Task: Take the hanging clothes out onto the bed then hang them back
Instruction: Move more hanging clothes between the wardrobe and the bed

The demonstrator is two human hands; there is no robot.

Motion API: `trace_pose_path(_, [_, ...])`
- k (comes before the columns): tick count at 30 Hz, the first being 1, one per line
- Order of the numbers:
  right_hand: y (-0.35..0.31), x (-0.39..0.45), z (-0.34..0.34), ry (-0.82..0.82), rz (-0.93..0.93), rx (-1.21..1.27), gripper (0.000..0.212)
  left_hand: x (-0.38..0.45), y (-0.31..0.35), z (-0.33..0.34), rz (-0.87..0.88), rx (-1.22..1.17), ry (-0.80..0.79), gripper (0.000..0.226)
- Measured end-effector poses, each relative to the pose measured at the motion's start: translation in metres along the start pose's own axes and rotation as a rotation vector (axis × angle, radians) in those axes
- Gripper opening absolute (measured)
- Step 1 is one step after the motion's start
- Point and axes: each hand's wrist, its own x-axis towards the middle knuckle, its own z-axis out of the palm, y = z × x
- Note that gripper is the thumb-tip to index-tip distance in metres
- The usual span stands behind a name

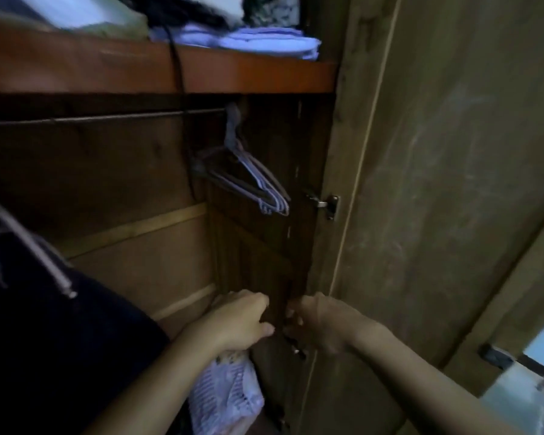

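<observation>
Inside the open wardrobe, a metal rail (107,117) carries a bunch of pale empty hangers (252,180) near its right end. Below them hangs a dark brown ribbed garment (258,255). My left hand (239,321) and my right hand (321,321) are close together at its lower edge, fingers curled and pinching the fabric; small shiny fasteners show just under my right hand. A dark navy garment (60,324) with a pale strip across it fills the lower left, close to me.
A wooden shelf (201,73) above the rail holds folded pale clothes (264,42) and a black cord. The wardrobe door (453,183) stands open at right on a metal hinge (327,204). A pale mesh bag (226,400) lies under my left wrist.
</observation>
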Motion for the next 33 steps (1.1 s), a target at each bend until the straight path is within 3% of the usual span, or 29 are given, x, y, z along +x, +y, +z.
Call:
trace_pose_path(3, [-0.028, 0.018, -0.005, -0.045, -0.13, 0.003, 0.028, -0.029, -0.019, -0.001, -0.132, -0.08, 0.108, 0.033])
trace_pose_path(10, [-0.087, 0.042, -0.014, -0.139, -0.411, -0.055, 0.039, -0.097, -0.04, -0.01, -0.551, -0.012, 0.439, 0.048])
trace_pose_path(14, [-0.122, 0.054, -0.017, -0.102, -0.556, 0.002, 0.031, -0.133, -0.057, -0.008, -0.768, -0.087, 0.651, 0.063])
trace_pose_path(17, [-0.165, 0.071, -0.023, -0.005, -0.64, 0.135, 0.027, -0.157, -0.069, -0.007, -0.819, -0.151, 0.784, 0.068])
trace_pose_path(23, [-0.262, 0.1, -0.045, 0.253, -0.668, 0.261, 0.045, -0.168, -0.097, -0.017, -0.801, -0.251, 0.659, 0.078])
trace_pose_path(25, [-0.289, 0.109, -0.05, 0.263, -0.623, 0.234, 0.051, -0.168, -0.104, -0.023, -0.755, -0.241, 0.654, 0.073])
trace_pose_path(29, [-0.32, 0.129, -0.049, 0.287, -0.53, 0.194, 0.032, -0.171, -0.114, -0.032, -0.714, -0.226, 0.673, 0.056])
trace_pose_path(33, [-0.332, 0.15, -0.038, 0.2, -0.452, 0.296, 0.03, -0.176, -0.124, -0.034, -0.7, -0.212, 0.657, 0.07])
